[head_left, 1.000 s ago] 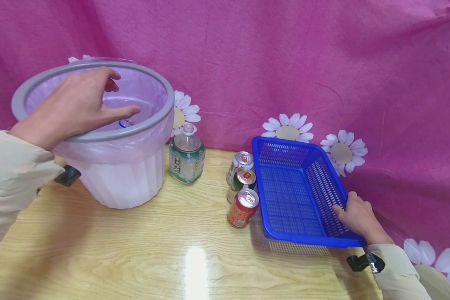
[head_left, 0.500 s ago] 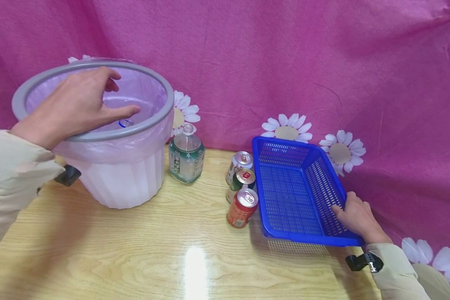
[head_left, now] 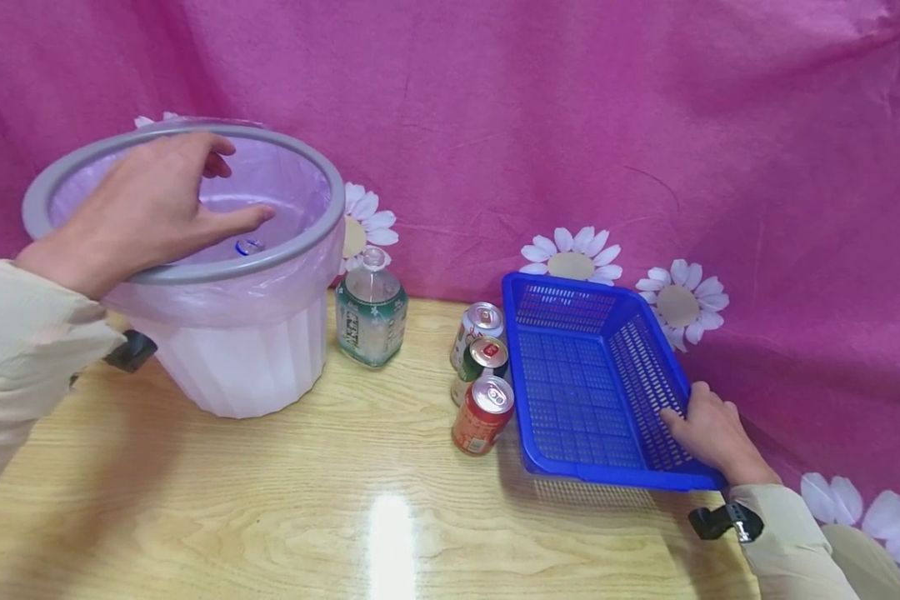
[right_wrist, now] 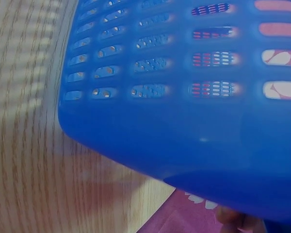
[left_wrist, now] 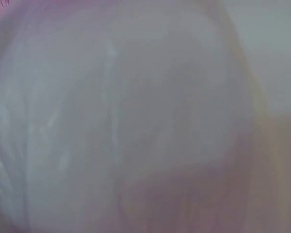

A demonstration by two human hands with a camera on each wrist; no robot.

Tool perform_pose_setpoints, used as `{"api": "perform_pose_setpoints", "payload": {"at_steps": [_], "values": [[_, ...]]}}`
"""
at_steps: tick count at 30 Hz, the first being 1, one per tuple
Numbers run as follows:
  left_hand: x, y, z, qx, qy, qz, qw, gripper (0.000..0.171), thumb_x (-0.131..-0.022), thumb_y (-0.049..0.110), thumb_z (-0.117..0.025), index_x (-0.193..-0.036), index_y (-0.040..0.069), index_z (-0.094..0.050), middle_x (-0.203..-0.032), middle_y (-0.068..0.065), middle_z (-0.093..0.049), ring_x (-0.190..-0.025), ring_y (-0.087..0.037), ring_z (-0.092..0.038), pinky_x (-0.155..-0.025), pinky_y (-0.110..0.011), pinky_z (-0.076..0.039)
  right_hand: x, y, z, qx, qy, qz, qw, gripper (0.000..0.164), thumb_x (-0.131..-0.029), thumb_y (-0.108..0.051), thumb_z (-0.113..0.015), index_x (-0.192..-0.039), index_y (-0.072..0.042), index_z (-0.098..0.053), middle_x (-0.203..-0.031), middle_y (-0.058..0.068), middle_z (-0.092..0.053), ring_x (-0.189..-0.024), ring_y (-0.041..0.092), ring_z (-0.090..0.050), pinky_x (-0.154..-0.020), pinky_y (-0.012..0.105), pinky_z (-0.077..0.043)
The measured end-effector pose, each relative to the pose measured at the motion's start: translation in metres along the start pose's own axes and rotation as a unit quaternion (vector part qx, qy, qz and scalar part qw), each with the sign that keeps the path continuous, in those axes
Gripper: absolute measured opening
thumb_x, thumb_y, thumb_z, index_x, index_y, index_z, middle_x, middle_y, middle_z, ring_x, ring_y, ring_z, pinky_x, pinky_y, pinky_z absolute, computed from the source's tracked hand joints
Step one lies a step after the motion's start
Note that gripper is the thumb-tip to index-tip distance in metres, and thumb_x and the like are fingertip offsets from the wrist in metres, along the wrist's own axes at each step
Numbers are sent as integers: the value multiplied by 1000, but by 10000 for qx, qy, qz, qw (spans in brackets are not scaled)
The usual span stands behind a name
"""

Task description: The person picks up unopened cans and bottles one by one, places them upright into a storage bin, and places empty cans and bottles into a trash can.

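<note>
W/ my R hand clamped on the blue rectangular plastic basket & L hand spread, empty, a leftward shove could topple the red cylindrical metal can.

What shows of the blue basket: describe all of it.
The blue basket is rectangular and looks plastic, with a smooth rim, slotted walls and a perforated floor. Its opening faces up at the right of the table; whether it lies flat is unclear. The right hand grips its right wall near the front corner, thumb inside. Three cans stand close along its left side; contact is unclear.
</note>
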State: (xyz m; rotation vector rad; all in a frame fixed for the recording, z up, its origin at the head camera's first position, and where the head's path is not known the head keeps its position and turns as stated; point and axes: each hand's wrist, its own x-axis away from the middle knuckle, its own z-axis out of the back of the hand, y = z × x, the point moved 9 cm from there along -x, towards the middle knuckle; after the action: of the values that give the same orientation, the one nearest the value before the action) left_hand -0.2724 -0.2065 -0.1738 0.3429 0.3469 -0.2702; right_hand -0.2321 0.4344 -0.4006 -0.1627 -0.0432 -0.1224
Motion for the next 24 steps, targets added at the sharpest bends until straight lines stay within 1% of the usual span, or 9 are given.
{"api": "perform_pose_setpoints", "payload": {"at_steps": [6,10,15,24], "values": [[-1,1,4,-12,120,-61,9999,79,-83,53,-67,-136,-1,-47,-125,-26,-61,-116,-44,-55,-97,-59,-43,-1,-1,0,-16,23,9,10000,57,-93,-34,-53,-116,16,-38,-100,35,-56,-91,55,-51,-75,60,-44],[-1,3,7,-58,230,-160,9996,76,-83,51,-68,-133,-3,-49,-121,-27,-62,-113,-44,-56,-96,-59,-44,-1,-2,-2,-50,-56,-55,10000,59,-94,-34,-52,-119,16,-36,-102,35,-55,-93,54,-49,-76,60,-44],[-1,6,7,-65,198,-217,9995,75,-83,51,-68,-132,-3,-49,-121,-27,-62,-112,-43,-55,-96,-58,-44,-1,-2,-2,-63,-104,-94,9999,60,-94,-35,-52,-120,16,-35,-103,35,-54,-93,54,-49,-77,61,-45],[-4,15,10,-51,272,-298,9992,70,-84,49,-66,-130,-3,-51,-119,-25,-61,-110,-41,-55,-96,-57,-41,-3,-4,-3,-76,-76,-80,9999,58,-94,-36,-52,-117,15,-37,-102,35,-54,-92,53,-49,-75,60,-45]]}}
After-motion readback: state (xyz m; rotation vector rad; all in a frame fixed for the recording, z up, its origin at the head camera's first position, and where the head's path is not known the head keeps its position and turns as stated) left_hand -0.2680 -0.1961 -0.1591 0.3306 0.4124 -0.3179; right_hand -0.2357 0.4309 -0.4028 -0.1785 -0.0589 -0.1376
